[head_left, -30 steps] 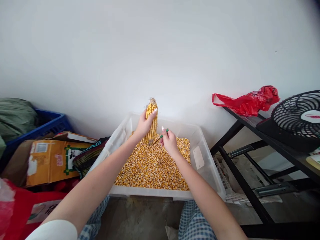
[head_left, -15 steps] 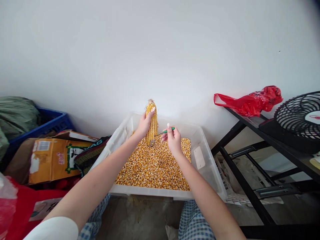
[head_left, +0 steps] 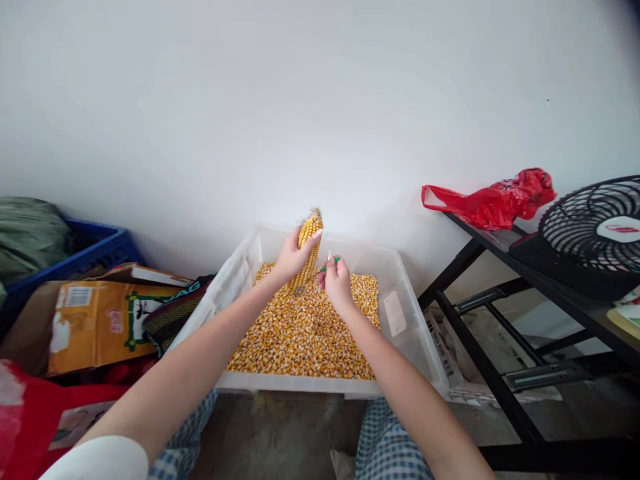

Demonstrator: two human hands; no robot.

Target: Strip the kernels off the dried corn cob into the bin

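My left hand [head_left: 292, 259] is closed around an ear of yellow corn [head_left: 305, 265], its thumb lying along the side. The ear tilts, with its top to the right and its lower end just above the loose kernels [head_left: 300, 340]. My right hand [head_left: 337, 283] pinches a small green-handled screwdriver [head_left: 337, 259] close to the ear's right side. The tool's thin tip is hard to make out, so I cannot tell whether it touches the kernels. Below both hands, a translucent plastic bin [head_left: 310, 383] holds the kernels.
A white wall [head_left: 320, 120] rises behind the bin. To the right, a black metal frame [head_left: 480, 360] carries a red plastic bag [head_left: 500, 203] and a fan [head_left: 595, 230]. On the left are a cardboard box [head_left: 95, 333], a blue crate [head_left: 113, 243] and a red bag [head_left: 30, 427].
The ear has tipped over to the right at its top, turned by my left hand. My right hand has shifted slightly left and down with the screwdriver.
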